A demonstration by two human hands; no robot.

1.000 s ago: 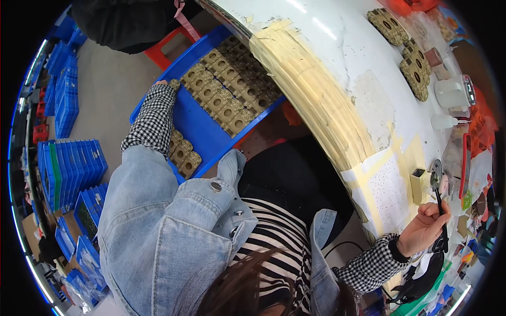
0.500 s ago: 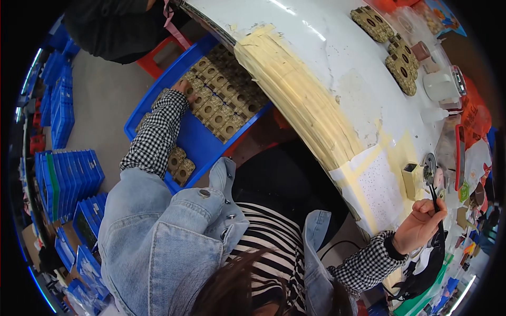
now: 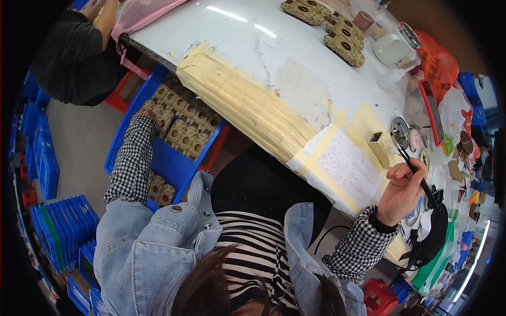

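Pinching a slim black tool (image 3: 426, 185) between the thumb and curled fingers of the right hand (image 3: 401, 192), closed snugly round the shaft. Pointing the tip toward a round dish (image 3: 399, 131) with dark contents; cannot tell whether touching it. Resting the left hand (image 3: 148, 115) among mottled tan and brown blocks (image 3: 187, 139) in a blue tray (image 3: 176, 171), to the left of the table's taped edge; cannot tell how wide open, nor whether gripping a block, given mostly hidden fingers. Arranged in rows toward the tray's far end, many with a round opening facing up; grouped again, fewer in number, at the near end, just beside the checked left sleeve (image 3: 129, 163). Next to the dish, on the white table (image 3: 295, 79), can see a small cream box (image 3: 380, 150) with a dark opening, then a speckled white sheet (image 3: 348, 163) near the edge. Farther off, can make out larger mottled pieces (image 3: 345, 45), a white mug (image 3: 392, 49) and an orange-red bag (image 3: 440, 60). Beyond the tray, can see another person in black (image 3: 74, 60); at lower left, stacked blue crates (image 3: 66, 229).
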